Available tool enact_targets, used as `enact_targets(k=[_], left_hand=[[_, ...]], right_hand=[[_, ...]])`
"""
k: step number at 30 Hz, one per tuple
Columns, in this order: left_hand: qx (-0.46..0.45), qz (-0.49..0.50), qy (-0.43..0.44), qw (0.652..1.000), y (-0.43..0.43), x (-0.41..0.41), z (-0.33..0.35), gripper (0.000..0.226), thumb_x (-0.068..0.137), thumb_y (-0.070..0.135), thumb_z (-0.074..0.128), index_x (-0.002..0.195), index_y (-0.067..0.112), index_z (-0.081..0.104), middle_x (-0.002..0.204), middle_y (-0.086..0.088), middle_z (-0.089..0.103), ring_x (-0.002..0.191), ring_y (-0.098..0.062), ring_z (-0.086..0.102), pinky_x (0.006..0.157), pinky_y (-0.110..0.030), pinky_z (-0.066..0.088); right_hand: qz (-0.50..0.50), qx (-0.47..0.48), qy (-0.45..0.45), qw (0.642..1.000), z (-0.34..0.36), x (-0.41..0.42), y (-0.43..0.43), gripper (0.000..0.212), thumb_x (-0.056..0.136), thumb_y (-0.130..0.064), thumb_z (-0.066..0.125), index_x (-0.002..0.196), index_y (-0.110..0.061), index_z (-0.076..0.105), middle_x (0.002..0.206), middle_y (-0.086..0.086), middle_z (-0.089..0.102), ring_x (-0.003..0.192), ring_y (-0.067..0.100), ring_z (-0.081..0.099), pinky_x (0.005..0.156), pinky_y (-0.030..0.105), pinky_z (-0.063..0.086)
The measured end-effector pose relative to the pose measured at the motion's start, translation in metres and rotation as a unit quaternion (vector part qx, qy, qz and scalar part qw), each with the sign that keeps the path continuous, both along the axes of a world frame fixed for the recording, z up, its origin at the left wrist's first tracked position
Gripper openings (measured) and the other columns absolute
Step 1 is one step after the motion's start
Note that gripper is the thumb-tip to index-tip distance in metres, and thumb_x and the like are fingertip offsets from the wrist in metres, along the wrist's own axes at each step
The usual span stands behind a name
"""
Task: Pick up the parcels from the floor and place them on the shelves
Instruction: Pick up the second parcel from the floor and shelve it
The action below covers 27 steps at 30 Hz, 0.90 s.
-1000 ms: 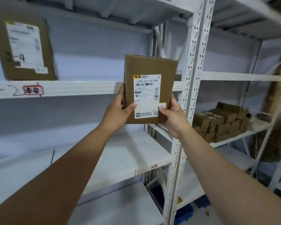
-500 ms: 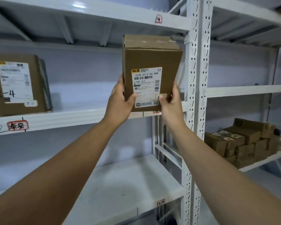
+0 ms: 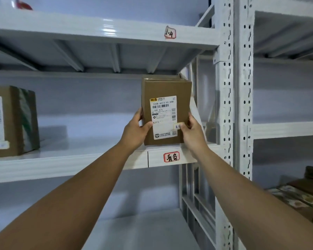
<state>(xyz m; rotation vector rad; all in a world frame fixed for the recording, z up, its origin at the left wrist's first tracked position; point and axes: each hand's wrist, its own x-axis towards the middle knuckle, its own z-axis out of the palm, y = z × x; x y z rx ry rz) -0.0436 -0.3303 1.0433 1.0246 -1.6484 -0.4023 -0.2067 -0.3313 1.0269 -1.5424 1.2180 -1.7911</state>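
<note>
- Two hands, left hand (image 3: pixel 136 129) and right hand (image 3: pixel 192 131), are pinching the brown cardboard parcel (image 3: pixel 165 98) by its sides, keeping its label facing outward.
- It is resting upright on the white metal shelf (image 3: pixel 79 161), near the front edge.

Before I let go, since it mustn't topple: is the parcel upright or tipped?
Upright. The parcel stands on the shelf, sides vertical, label reading level, with the left hand and right hand gripping its sides.

Brown cardboard parcel (image 3: pixel 165 112), upright, white shipping label facing cam (code "A313"), base apparently resting at shelf (image 3: pixel 70 159) front edge, right end.
</note>
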Motion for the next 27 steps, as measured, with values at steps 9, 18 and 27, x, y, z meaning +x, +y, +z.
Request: enact_targets(k=[9,18,27], left_hand=[[0.084,-0.014,0.055,0.995,-0.063,0.000,-0.005,0.054,0.095,0.022,0.056,0.145,0.030,0.039,0.144,0.000,0.052,0.131,-0.025,0.052,0.108,-0.049,0.044],[0.114,0.002,0.038,0.993,-0.084,0.006,-0.010,0.069,0.089,0.003,0.060,0.148,0.028,0.034,0.144,-0.002,0.053,0.130,-0.024,0.052,0.108,-0.045,0.045],[0.126,0.028,0.051,0.990,-0.076,0.002,-0.009,0.075,0.089,0.015,0.063,0.152,0.021,0.023,0.147,-0.011,0.046,0.130,-0.030,0.050,0.110,-0.045,0.042]], right_hand=[[0.020,0.104,0.096,0.990,0.016,-0.014,-0.048,0.045,0.095,-0.004,0.040,0.134,-0.024,0.051,0.117,0.002,0.065,0.096,0.019,0.061,0.086,0.032,0.054],[0.024,0.108,0.115,0.987,0.009,-0.018,-0.070,0.042,0.095,-0.002,0.039,0.131,-0.018,0.054,0.119,0.006,0.066,0.096,0.018,0.057,0.081,0.026,0.048],[-0.041,0.111,0.160,0.980,0.007,-0.013,-0.063,0.050,0.090,-0.008,0.037,0.137,-0.023,0.043,0.126,0.005,0.064,0.103,0.024,0.060,0.080,0.035,0.055]])
